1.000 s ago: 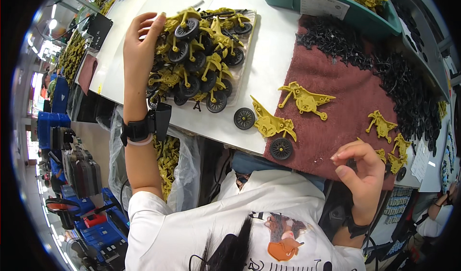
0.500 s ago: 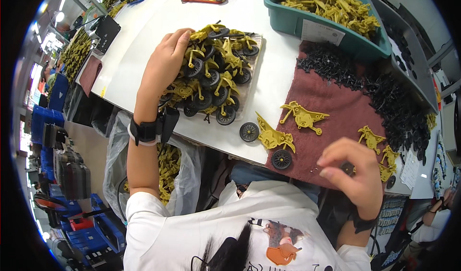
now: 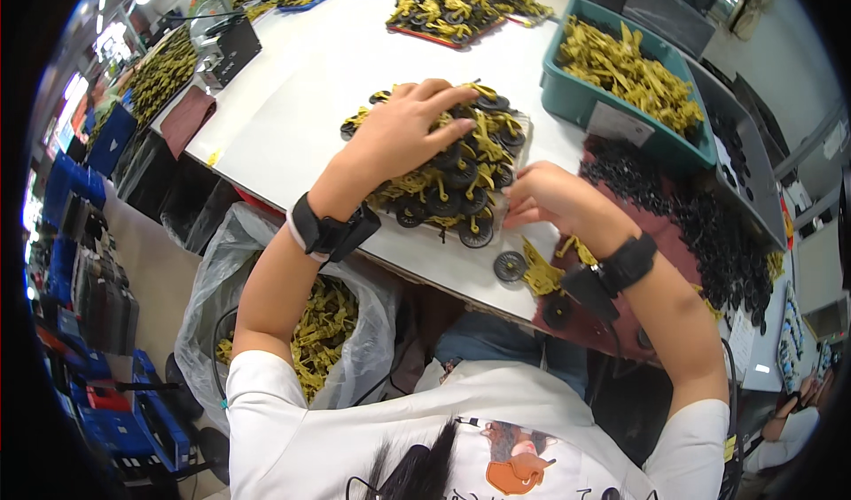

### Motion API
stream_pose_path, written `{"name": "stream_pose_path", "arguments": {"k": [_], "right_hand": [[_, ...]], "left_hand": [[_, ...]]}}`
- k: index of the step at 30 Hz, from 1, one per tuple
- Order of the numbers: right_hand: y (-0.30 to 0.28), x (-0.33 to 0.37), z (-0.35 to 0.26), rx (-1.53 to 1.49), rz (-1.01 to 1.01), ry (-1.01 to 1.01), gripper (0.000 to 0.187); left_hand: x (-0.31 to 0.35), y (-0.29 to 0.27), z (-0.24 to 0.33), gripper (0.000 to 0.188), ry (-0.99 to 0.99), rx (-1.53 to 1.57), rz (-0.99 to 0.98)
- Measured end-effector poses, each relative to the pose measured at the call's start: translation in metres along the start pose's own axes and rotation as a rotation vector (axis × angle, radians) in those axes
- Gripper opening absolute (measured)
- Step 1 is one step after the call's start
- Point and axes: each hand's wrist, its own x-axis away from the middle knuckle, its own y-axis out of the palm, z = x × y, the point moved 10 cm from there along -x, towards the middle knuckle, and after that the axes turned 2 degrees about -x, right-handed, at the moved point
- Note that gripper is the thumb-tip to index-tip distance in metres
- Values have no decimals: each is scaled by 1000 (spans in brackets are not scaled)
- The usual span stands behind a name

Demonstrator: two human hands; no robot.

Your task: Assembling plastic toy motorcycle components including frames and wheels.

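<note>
A pile of yellow plastic frames with black spoked wheels (image 3: pixel 443 194) is heaped on a pale flat tray (image 3: pixel 521 150). My left hand (image 3: pixel 403 136) lies over the top of the pile, fingers spread and closed on nothing. At the tray's right edge, my right hand (image 3: pixel 551 197) has its fingers curled against the rim. One loose black wheel (image 3: pixel 510 267) and a yellow frame part (image 3: pixel 541 274) lie in front of my right hand. Another wheel (image 3: pixel 557 311) sits on the cloth beside them. My right forearm hides part of the cloth and the pieces there.
A green bin (image 3: pixel 567 92) of yellow parts stands at the back right. Black small parts (image 3: pixel 709 225) are heaped on a maroon cloth (image 3: pixel 651 225). Farther back is a red tray (image 3: pixel 443 41) of assembled pieces. A plastic-lined bag (image 3: pixel 372 349) of yellow parts stands below the table edge.
My left hand has moved from the pile's left side over its top. My right hand has gone from above the cloth to the tray's right edge. The head view has shifted.
</note>
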Motion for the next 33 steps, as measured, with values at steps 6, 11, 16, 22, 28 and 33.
{"name": "stream_pose_path", "arguments": {"k": [6,11,16,22,28,33], "right_hand": [[57,-12,-32,-182,-19,-91,46],[75,-70,-57,-178,-68,-168,38],[83,-93,-87,225,-32,-143,75],[71,-43,-133,526,-251,-361,43],[24,39,-163,605,-245,-488,39],[-24,85,-158,485,-145,-486,37]], "left_hand": [[-7,-9,-68,46,-12,23,-97],[8,-81,-99,42,-34,-143,337],[82,-79,-92,17,-186,-141,495],[122,-17,-110,43,-280,-303,273],[104,15,-138,45,-491,-316,10],[91,16,-153,46,-526,-350,43]]}}
